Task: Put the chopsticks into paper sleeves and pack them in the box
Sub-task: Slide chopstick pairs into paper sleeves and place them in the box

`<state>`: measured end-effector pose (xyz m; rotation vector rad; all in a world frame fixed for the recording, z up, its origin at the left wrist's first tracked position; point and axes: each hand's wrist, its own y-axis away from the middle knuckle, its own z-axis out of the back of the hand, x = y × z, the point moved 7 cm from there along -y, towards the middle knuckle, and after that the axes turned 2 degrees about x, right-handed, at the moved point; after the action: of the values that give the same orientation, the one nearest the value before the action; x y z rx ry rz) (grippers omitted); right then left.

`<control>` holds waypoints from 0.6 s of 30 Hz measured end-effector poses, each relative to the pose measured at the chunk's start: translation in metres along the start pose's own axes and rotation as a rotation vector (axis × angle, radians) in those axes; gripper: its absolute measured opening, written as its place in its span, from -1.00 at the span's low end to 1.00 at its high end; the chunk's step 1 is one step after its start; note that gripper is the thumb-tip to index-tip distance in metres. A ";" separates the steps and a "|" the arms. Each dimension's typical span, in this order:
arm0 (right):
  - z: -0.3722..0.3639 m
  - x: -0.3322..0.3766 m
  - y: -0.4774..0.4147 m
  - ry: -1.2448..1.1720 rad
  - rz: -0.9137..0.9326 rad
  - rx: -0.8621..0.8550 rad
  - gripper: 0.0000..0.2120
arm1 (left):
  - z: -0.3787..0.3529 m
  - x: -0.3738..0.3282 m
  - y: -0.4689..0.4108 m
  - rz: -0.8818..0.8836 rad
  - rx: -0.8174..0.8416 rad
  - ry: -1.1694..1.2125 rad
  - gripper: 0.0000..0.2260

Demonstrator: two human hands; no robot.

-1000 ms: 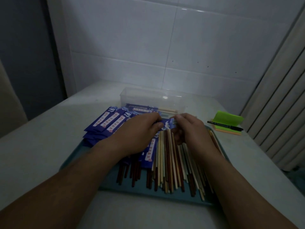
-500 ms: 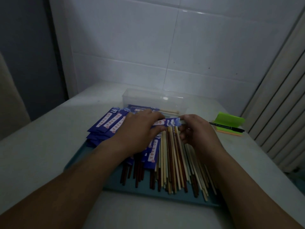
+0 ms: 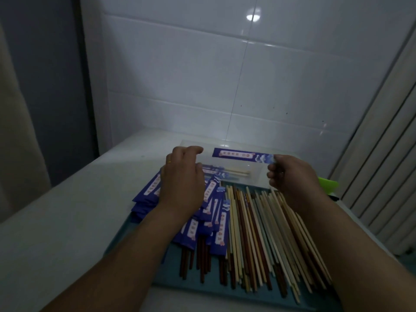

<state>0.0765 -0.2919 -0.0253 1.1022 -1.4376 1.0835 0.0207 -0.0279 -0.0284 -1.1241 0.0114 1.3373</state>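
My right hand (image 3: pixel 292 176) pinches one end of a blue paper sleeve (image 3: pixel 240 154) and holds it level above the clear plastic box (image 3: pixel 258 176). My left hand (image 3: pixel 182 176) hovers over the pile of blue sleeves (image 3: pixel 153 194), fingers loosely curled, holding nothing. Loose chopsticks (image 3: pixel 258 233), pale and dark brown, lie side by side on the teal tray (image 3: pixel 171 273). Several sleeved chopsticks (image 3: pixel 202 233) lie left of them with dark tips sticking out. Inside the box a sleeved pair (image 3: pixel 234 173) shows its pale ends.
The tray sits on a pale table (image 3: pixel 67 221) against a white tiled wall. A green notepad (image 3: pixel 328 185) lies right of the box, partly behind my right wrist. A ribbed panel (image 3: pixel 382 165) stands at the right.
My right hand has lifted a blue sleeve up from the tray to above the box. My left hand has let go of it and stays over the sleeve pile. The view has tilted upward.
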 end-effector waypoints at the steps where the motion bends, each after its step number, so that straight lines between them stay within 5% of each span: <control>1: -0.007 0.003 -0.008 0.027 -0.009 -0.010 -0.88 | 0.000 0.001 -0.001 0.012 0.003 0.005 -0.69; 8: -0.064 0.011 -0.069 0.196 -0.126 -0.084 -0.95 | 0.004 0.007 -0.003 0.057 -0.011 0.014 -0.70; 18: -0.092 -0.003 -0.089 0.488 -0.262 -0.010 -0.80 | 0.005 0.014 -0.006 0.099 -0.005 0.012 -0.71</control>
<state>0.1805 -0.2190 -0.0102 0.9072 -0.8868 1.0620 0.0264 -0.0126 -0.0305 -1.1482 0.0739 1.4194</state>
